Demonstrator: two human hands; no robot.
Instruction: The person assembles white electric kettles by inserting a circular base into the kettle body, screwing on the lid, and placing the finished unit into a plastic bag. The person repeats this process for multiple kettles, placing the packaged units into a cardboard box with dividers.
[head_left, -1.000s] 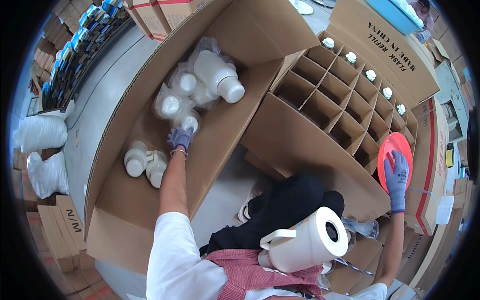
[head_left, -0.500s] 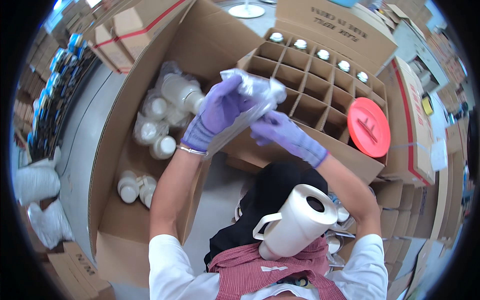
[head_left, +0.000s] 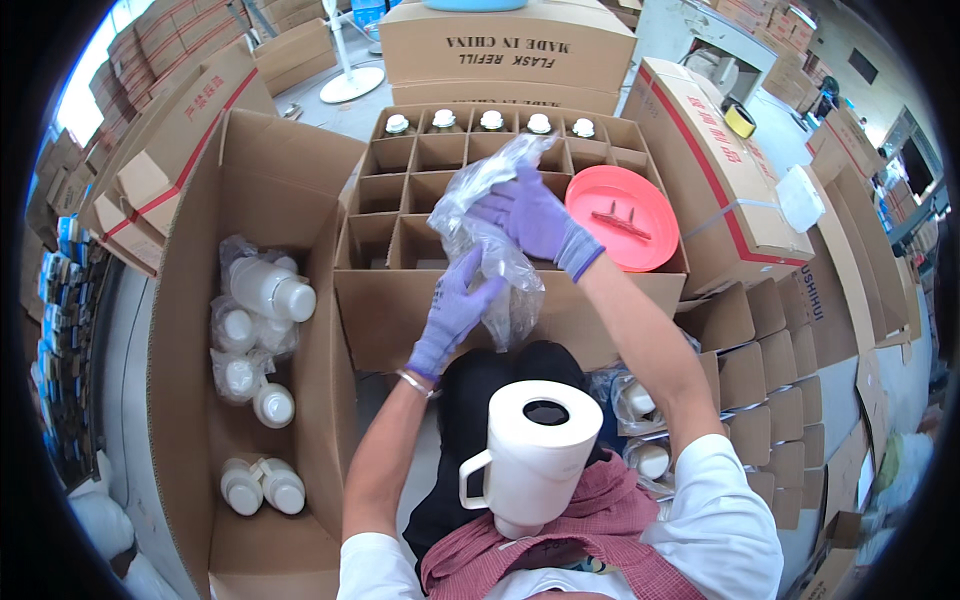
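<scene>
A crumpled clear plastic bag (head_left: pixel 465 215) hangs over the divided carton's near side. My left hand (head_left: pixel 453 308), in a purple glove, pinches its lower part between thumb and fingers. Against the upper part lies my right hand (head_left: pixel 540 215), also gloved, its fingers stretched out to the left. Below them, a cream-white flask body (head_left: pixel 545 460) with a side handle stands wide end up in my lap, on a red checked cloth (head_left: pixel 640 505). A dark round opening shows in its upper end. The bag hides part of the fingers.
The divided carton (head_left: pixel 510 285) holds several silvery bottle tops along its far row. On its right corner rests a pink-red round dish (head_left: pixel 622 190) with thin red pieces. A tall open carton (head_left: pixel 180 330) at left holds white plastic-wrapped flasks (head_left: pixel 265 285). A strapped carton (head_left: pixel 720 190) stands at right.
The view has swung left-to-right, so the cartons sit differently in it. My right hand has moved up along the bag and its fingers have spread. My left hand is now lower.
</scene>
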